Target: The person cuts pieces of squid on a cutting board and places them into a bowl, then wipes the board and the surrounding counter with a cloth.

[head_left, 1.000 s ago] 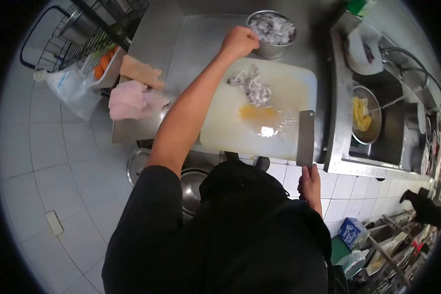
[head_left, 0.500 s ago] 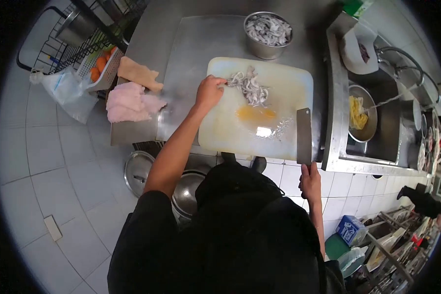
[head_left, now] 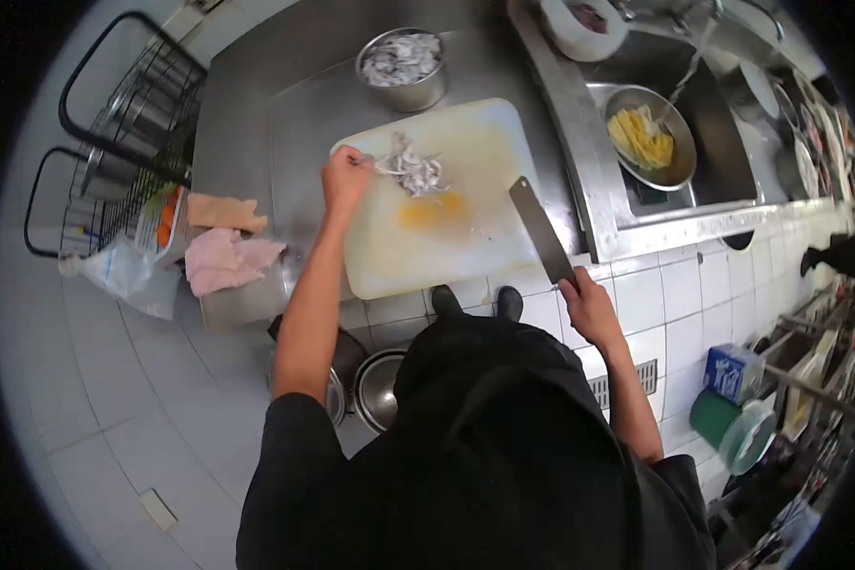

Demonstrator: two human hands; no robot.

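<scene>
The pile of pale, stringy food pieces (head_left: 416, 173) lies on the cutting board (head_left: 484, 237), toward its far side. The hands are apart. The left hand (head_left: 345, 179) is at the board's left edge, fingertips closed on a pale strand that extends from the pile; this grip likely separates one length from the rest. The right hand (head_left: 589, 306) is clamped on the handle of the cleaver (head_left: 541, 228), beyond the board's near right corner. The blade crosses the right edge at a slant, probably to keep it away from the left fingers; whether it touches the board cannot be determined. The metal pot (head_left: 418, 95), filled with similar pieces, stands on the bench (head_left: 304, 123) just past the far edge, apparently for short reach. Board surface separates pile and blade, giving lateral room. The sink (head_left: 570, 161) bounds movement on the right; the pink cloth (head_left: 223, 261) lies well left, near the bench's end.
</scene>
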